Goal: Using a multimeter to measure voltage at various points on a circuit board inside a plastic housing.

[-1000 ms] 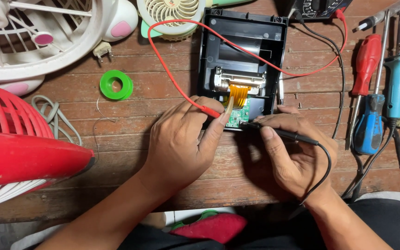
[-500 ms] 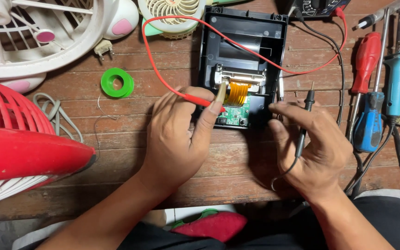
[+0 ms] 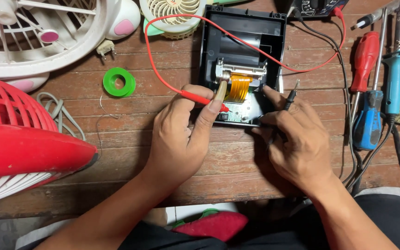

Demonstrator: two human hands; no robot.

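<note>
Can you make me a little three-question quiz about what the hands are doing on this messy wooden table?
1. True or false: the left hand holds the red probe.
2. What does the right hand hold? A) black probe B) blue screwdriver C) green tape roll
3. What colour is the flat ribbon cable inside the open black device?

Key: 1 true; 2 A; 3 orange.
</note>
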